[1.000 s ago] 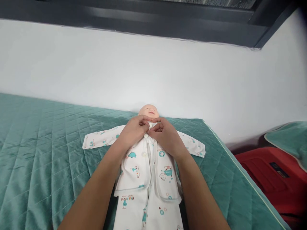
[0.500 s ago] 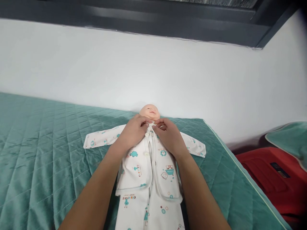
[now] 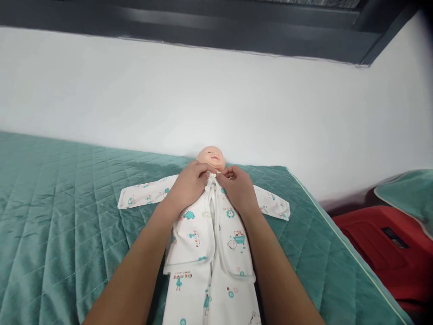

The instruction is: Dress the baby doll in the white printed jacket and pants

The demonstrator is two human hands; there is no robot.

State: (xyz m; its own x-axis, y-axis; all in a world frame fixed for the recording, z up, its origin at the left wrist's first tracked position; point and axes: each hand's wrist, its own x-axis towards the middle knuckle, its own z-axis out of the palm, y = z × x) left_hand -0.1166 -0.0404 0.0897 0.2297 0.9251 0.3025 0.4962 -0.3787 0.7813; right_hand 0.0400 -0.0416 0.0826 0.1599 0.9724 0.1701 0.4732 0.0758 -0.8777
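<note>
A baby doll (image 3: pixel 211 156) lies on its back, dressed in a white printed baby jacket (image 3: pixel 194 234) with its sleeves spread out to both sides. Matching white printed trousers (image 3: pixel 189 298) show below the hem. My left hand (image 3: pixel 192 183) pinches the jacket's front edge at the collar, just under the doll's chin. Opposite it, my right hand (image 3: pixel 238 187) pinches the other front edge, fingertips close to the left ones. A small pale button (image 3: pixel 213 175) shows between my fingers. Lower down, the two front edges hang slightly apart.
The doll rests on a green quilted bedspread (image 3: pixel 67 216) against a white wall (image 3: pixel 203 99). A dark window frame (image 3: pixel 189 31) runs along the top. Beyond the bed's right edge stands a red plastic item (image 3: pixel 379 253) with green cloth (image 3: pixel 411 194) over it.
My fingers have shifted slightly at the collar, and the button between them shows more plainly. Both hands keep their hold; the doll has barely moved.
</note>
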